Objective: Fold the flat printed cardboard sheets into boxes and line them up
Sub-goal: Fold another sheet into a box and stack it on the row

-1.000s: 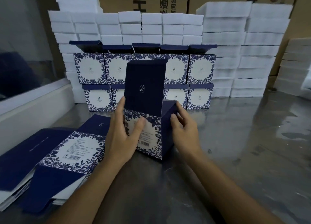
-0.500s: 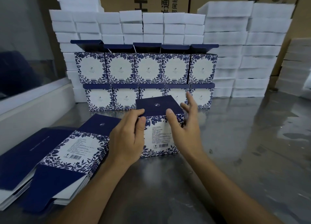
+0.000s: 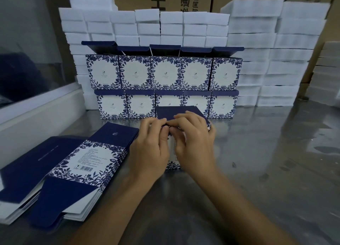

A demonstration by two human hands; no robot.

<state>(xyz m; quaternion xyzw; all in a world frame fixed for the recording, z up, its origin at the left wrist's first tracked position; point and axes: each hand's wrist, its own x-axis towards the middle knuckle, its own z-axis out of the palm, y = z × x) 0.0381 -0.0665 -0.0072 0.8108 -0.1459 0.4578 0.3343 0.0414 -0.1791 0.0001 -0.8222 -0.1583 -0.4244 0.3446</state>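
Pinching the front edge of the dark lid, the left hand [image 3: 152, 143] and right hand [image 3: 193, 141] curl their fingers on one box [image 3: 176, 114] standing on the steel table [image 3: 257, 171]. Behind that box ten finished boxes [image 3: 165, 73] stand in two rows of five, backed by white foam blocks [image 3: 276, 42]. Left of it lie two stacks of flat sheets [image 3: 88, 160]. Half a second ago the hands were apart at the lid's corners; now they meet at its middle.

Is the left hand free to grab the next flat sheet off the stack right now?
Probably not yet. The left hand and right hand both pinch the lid flap of the box. The stack of flat sheets lies uncovered just beside it.
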